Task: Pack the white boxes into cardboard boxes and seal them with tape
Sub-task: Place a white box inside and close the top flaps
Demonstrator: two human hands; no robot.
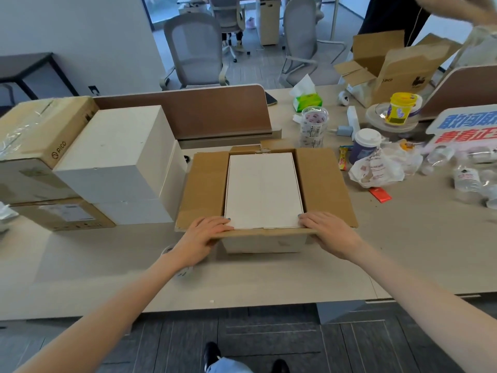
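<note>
Where the cardboard box [325,184] stands open, left hand [201,235] and right hand [329,232] pinch its near flap. White box [263,189] lies between their fingers [216,223].

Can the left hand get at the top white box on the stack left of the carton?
Probably yes. The left hand need only release the near flap of the carton; the top white box stands right beside it, its top bare.
</note>
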